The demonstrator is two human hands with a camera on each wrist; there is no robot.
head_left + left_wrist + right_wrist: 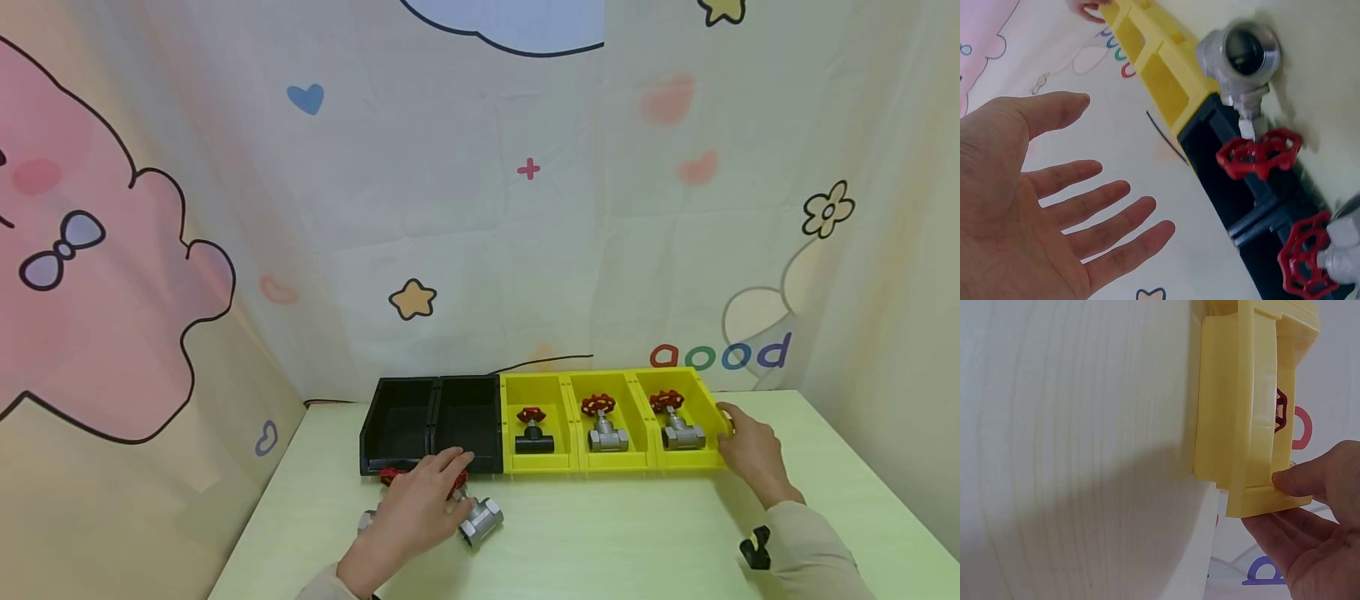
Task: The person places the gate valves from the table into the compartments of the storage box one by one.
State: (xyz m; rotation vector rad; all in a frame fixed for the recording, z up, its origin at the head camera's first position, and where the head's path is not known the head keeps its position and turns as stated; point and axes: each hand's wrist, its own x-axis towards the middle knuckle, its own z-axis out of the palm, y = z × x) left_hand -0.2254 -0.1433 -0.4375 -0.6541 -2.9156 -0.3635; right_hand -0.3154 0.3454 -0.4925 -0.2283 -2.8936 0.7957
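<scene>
The right-end yellow bin (693,460) stands on the table at the end of a row, and the right hand (756,457) grips its outer side wall, thumb over the rim and fingers outside. In it sits a silver valve with a red handwheel (667,401). The middle yellow bin (611,463) holds a similar valve; the left yellow bin (540,464) holds a black-bodied one, also red-wheeled. Two black bins (468,457) continue the row to the left. In front of them, two more silver valves (482,523) lie on the table (600,533), one mostly hidden in the head view by the left hand (420,504), which is open with fingers spread and holds nothing. Behind the table hangs a pale curtain (480,208) printed with stars, hearts and letters.
</scene>
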